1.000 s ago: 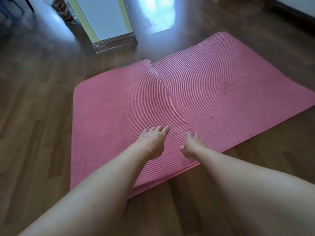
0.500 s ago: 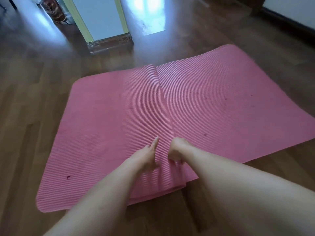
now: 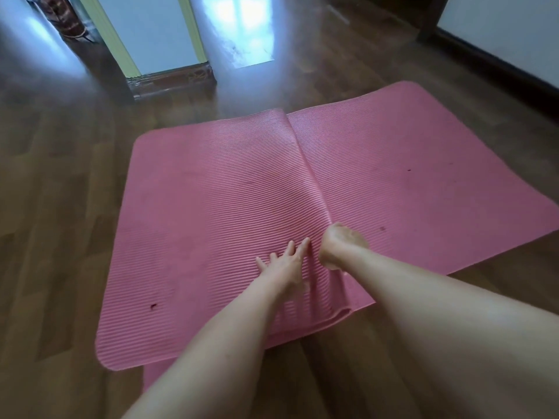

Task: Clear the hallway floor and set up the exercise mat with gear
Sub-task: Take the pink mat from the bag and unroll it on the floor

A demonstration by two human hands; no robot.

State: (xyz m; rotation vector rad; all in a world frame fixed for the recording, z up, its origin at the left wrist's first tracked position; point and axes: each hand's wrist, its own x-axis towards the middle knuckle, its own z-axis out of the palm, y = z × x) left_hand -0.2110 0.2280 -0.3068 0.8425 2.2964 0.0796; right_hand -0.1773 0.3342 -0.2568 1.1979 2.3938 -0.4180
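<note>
A pink ribbed exercise mat [image 3: 211, 207] lies on the wooden floor, with a raised fold ridge running from its far edge towards me. Its near edge by my arms is doubled over in two layers. My left hand [image 3: 287, 264] lies flat on the mat just left of the ridge, fingers spread. My right hand [image 3: 338, 246] sits at the near end of the ridge, its fingers curled under and closed on the mat's fold. Both bare forearms reach in from the bottom of the view.
A tall pale panel with yellow-green edges [image 3: 157, 34] stands on a dark base [image 3: 172, 83] beyond the mat, at the upper left. A white wall with a dark skirting board [image 3: 499, 65] runs along the right. Brown wooden floor [image 3: 60, 207] surrounds the mat.
The left part of the mat has spread further left and nearer to me. My hands have come together at the ridge, and my right hand has curled shut on the fold.
</note>
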